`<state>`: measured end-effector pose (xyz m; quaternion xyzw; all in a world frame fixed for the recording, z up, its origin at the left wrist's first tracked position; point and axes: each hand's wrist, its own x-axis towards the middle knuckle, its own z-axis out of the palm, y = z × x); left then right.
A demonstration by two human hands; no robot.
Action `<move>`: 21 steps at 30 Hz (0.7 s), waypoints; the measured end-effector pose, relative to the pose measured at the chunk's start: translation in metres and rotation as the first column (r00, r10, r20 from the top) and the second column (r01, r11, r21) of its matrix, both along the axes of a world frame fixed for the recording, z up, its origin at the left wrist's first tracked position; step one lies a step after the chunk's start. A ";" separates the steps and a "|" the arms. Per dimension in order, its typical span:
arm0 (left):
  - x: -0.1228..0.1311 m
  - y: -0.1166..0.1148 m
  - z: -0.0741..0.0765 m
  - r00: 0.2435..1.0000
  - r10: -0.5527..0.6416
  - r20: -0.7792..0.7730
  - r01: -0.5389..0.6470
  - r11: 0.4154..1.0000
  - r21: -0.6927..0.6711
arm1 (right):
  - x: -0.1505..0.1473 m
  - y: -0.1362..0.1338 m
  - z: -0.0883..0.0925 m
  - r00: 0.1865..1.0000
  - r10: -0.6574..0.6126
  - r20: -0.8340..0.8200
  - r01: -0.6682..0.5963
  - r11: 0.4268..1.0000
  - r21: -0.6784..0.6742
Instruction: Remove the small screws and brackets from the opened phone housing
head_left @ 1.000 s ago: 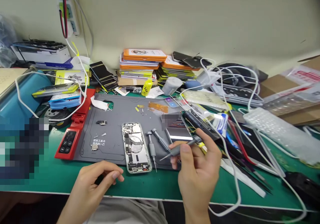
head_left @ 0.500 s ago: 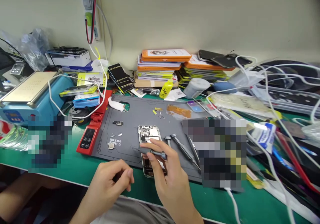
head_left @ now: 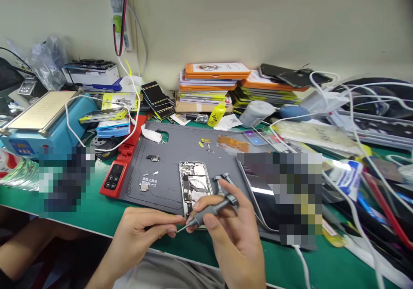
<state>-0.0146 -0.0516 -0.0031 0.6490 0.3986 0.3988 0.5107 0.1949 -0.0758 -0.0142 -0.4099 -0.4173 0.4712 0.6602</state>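
In my right hand [head_left: 237, 241] is a grey screwdriver [head_left: 209, 210], tilted so its thin shaft points down and left. My left hand [head_left: 143, 233] is closed in a pinch at the screwdriver's tip; whatever is between its fingers is too small to make out. Behind the hands an opened phone [head_left: 197, 181] lies on a grey work mat [head_left: 174, 149], its inner parts exposed and its lower end covered by my fingers. Another grey screwdriver [head_left: 226, 178] rests right of the phone, partly behind my right hand.
Small phone parts [head_left: 152, 157] are scattered on the mat's left side. A red control unit [head_left: 112, 180] edges the mat. A dark screen [head_left: 261, 194] lies at right, partly pixelated. Stacked boxes [head_left: 209, 82], a yellow bottle [head_left: 217, 114] and white cables [head_left: 353, 129] crowd the back and right.
My right hand has turned the screwdriver and brought it down toward me, off the phone. My left fingers have moved to its tip and pinched together. More of the phone's inside now shows.
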 end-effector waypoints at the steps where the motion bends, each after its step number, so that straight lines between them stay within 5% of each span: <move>1: -0.001 -0.001 0.000 1.000 -0.023 0.007 0.023 1.000 0.001 | -0.001 -0.001 -0.001 1.000 -0.005 0.005 0.005 1.000 0.002; 21: 0.002 0.004 0.011 0.997 -0.039 0.059 0.041 0.999 -0.026 | -0.007 0.001 0.004 0.999 0.002 -0.049 -0.003 1.000 -0.024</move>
